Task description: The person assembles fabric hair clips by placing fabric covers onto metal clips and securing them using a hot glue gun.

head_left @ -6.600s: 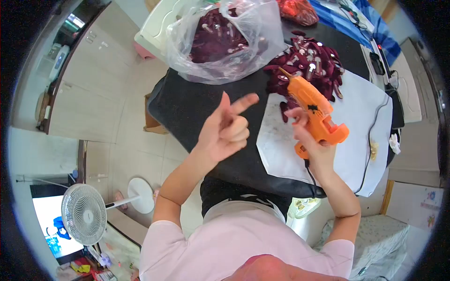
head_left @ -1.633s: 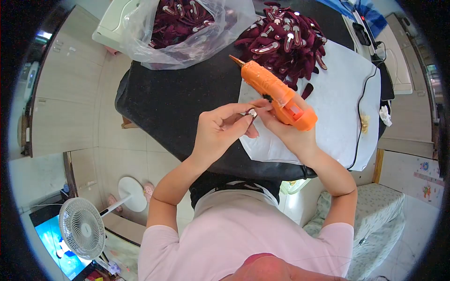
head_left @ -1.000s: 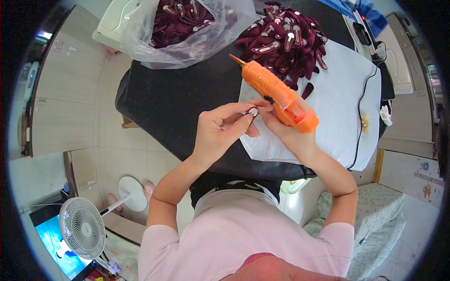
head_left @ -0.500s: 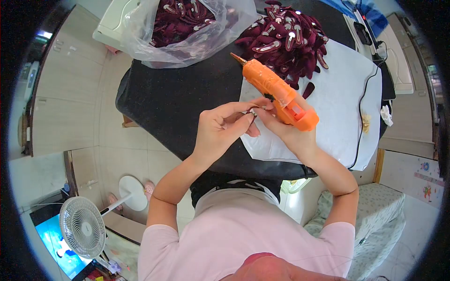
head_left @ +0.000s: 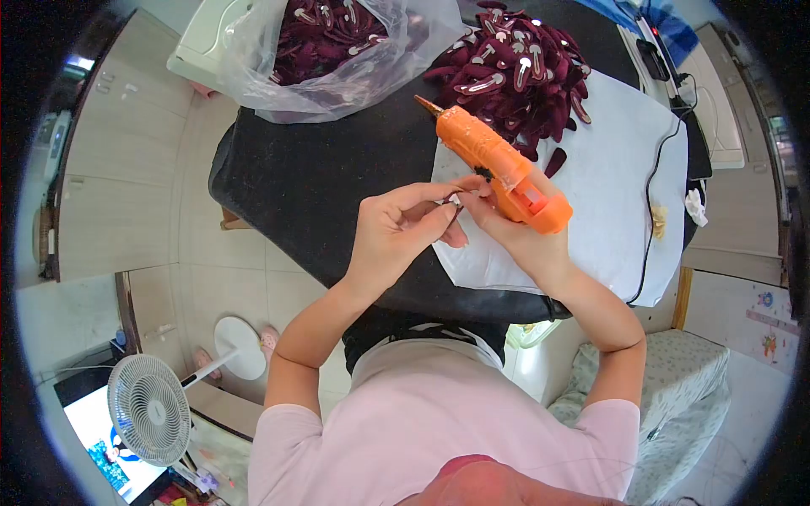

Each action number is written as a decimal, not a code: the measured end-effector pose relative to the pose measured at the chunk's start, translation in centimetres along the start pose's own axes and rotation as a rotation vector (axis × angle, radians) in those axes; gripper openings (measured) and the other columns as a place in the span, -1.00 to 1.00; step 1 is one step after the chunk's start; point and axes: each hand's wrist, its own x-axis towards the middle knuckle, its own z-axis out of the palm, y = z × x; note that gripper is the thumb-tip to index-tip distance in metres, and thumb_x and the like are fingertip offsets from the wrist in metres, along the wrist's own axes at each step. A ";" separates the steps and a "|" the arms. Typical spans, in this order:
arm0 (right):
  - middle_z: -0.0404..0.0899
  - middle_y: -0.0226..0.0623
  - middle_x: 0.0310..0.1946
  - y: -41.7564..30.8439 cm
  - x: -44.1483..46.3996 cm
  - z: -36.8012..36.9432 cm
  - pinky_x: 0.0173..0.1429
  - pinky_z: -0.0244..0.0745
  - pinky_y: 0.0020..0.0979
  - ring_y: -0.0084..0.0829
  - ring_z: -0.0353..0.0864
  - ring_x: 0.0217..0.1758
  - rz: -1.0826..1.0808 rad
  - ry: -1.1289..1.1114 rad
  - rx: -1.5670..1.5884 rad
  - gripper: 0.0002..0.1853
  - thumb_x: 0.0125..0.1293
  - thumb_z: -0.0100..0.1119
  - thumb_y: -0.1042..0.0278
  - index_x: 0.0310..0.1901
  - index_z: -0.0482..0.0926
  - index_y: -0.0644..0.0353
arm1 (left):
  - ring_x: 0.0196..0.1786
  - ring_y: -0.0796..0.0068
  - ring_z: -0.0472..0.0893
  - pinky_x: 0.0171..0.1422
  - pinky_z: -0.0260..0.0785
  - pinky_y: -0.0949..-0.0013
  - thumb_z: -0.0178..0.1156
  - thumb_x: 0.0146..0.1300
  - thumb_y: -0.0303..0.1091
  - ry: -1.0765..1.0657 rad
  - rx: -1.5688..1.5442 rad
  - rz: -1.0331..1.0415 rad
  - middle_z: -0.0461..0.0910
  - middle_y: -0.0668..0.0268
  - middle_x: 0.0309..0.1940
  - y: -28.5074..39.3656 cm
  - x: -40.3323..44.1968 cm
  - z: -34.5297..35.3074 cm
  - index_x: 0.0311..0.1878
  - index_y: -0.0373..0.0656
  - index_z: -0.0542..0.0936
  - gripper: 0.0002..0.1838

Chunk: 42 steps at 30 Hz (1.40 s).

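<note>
My left hand (head_left: pixel 395 232) pinches a small dark red hair clip (head_left: pixel 454 201) with a pale metal part, in front of my body. My right hand (head_left: pixel 525 236) is wrapped round an orange glue gun (head_left: pixel 488 152), its nozzle pointing up and left. The fingertips of my right hand also meet the clip beside my left fingers. Beyond the glue gun lies a heap of dark red clips (head_left: pixel 540 80), partly on a white sheet (head_left: pixel 624 185). A clear plastic bag (head_left: pixel 337 101) at the upper left holds more of these clips.
The black table (head_left: pixel 312 185) extends left of the sheet. A black cable (head_left: pixel 648 219) crosses the sheet's right side, near a crumpled white tissue (head_left: pixel 695 207). On the floor at the lower left stands a white fan (head_left: pixel 150 411). A power strip (head_left: pixel 654 38) is at the upper right.
Since the oldest frame, my left hand has moved in beside my right and now holds a clip; the glue gun has shifted left in view. Over the last second the hands have barely moved.
</note>
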 end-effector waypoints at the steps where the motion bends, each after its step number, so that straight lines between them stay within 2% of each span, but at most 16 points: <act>1: 0.65 -0.35 -0.33 0.2 0.0 0.0 -0.18 0.52 -0.52 -0.63 0.62 -0.28 -0.010 0.006 -0.023 -0.77 0.08 0.32 0.59 -0.23 0.51 0.19 | -0.38 0.43 0.67 -0.28 0.54 0.47 0.09 0.27 -0.58 -0.003 0.002 -0.007 0.66 0.15 -0.23 0.0 0.0 0.0 0.01 -0.38 0.57 -0.74; 7: 0.65 -0.34 -0.33 0.0 -0.1 -0.4 -0.20 0.52 -0.53 -0.63 0.62 -0.28 0.006 -0.005 -0.136 -0.75 0.07 0.35 0.55 -0.22 0.51 0.17 | -0.40 0.44 0.67 -0.30 0.52 0.49 0.10 0.26 -0.58 -0.009 0.003 -0.009 0.66 0.15 -0.27 0.3 0.0 0.1 0.00 -0.38 0.57 -0.75; 10: 0.65 -0.34 -0.34 0.6 0.1 -0.1 -0.19 0.52 -0.53 -0.62 0.62 -0.29 -0.001 -0.008 0.077 -0.74 0.07 0.34 0.55 -0.19 0.51 0.16 | -0.41 0.44 0.67 -0.32 0.50 0.50 0.11 0.26 -0.57 0.017 0.007 -0.011 0.66 0.15 -0.31 0.0 0.0 0.1 -0.01 -0.38 0.58 -0.75; 19: 0.65 -0.29 -0.27 -0.2 -0.2 -0.2 -0.12 0.53 -0.50 -0.57 0.63 -0.22 0.032 -0.003 -0.102 -0.79 0.13 0.27 0.58 -0.19 0.50 0.23 | -0.43 0.46 0.66 -0.36 0.46 0.53 0.11 0.25 -0.56 0.019 -0.008 -0.024 0.65 0.18 -0.42 -0.1 0.0 0.0 -0.05 -0.38 0.59 -0.78; 22: 0.64 -0.32 -0.22 0.3 0.2 -0.3 -0.13 0.49 -0.58 -0.62 0.58 -0.24 0.020 0.061 0.180 -0.81 0.24 0.21 0.54 -0.13 0.47 0.26 | -0.45 0.49 0.65 -0.40 0.41 0.57 0.12 0.26 -0.53 0.022 -0.005 -0.057 0.65 0.19 -0.46 0.0 0.0 0.0 -0.07 -0.36 0.60 -0.79; 24: 0.64 -0.28 -0.21 0.1 0.7 -1.0 -0.10 0.50 -0.53 -0.56 0.60 -0.21 0.026 0.070 0.154 -0.86 0.26 0.18 0.52 -0.17 0.46 0.25 | -0.47 0.49 0.64 -0.41 0.39 0.59 0.12 0.26 -0.51 0.020 0.014 -0.092 0.65 0.19 -0.48 0.6 0.0 -0.2 -0.09 -0.35 0.61 -0.80; 27: 0.63 -0.22 -0.21 -1.6 1.0 -1.2 -0.09 0.53 -0.48 -0.49 0.61 -0.18 0.147 0.096 0.204 -0.86 0.26 0.18 0.52 -0.18 0.46 0.26 | -0.41 0.43 0.66 -0.24 0.56 0.41 0.11 0.29 -0.52 -0.018 -0.049 -0.127 0.64 0.15 -0.44 0.7 0.1 -0.5 -0.07 -0.41 0.58 -0.79; 33: 0.61 -0.29 -0.26 -0.8 1.1 -1.1 -0.14 0.57 -0.47 -0.46 0.63 -0.16 0.216 -0.032 0.287 -0.80 0.21 0.23 0.54 -0.15 0.46 0.28 | -0.38 0.44 0.67 -0.22 0.57 0.41 0.11 0.31 -0.49 -0.034 -0.068 -0.119 0.64 0.14 -0.42 0.6 0.3 -0.6 -0.08 -0.39 0.54 -0.82; 36: 0.60 -0.31 -0.27 -0.8 1.1 -1.2 -0.15 0.58 -0.46 -0.46 0.63 -0.16 0.269 -0.076 0.321 -0.77 0.19 0.24 0.56 -0.13 0.46 0.28 | -0.49 0.52 0.64 -0.43 0.33 0.61 0.13 0.29 -0.43 0.058 -0.038 -0.096 0.65 0.23 -0.53 0.4 0.3 0.1 -0.19 -0.27 0.57 -0.88; 42: 0.59 -0.31 -0.26 -0.7 1.0 -1.0 -0.17 0.59 -0.46 -0.49 0.63 -0.16 0.286 -0.054 0.312 -0.76 0.19 0.26 0.53 -0.12 0.46 0.27 | -0.50 0.55 0.64 -0.48 0.24 0.63 0.13 0.30 -0.41 0.060 0.009 -0.067 0.65 0.24 -0.53 0.3 0.3 0.0 -0.19 -0.24 0.57 -0.88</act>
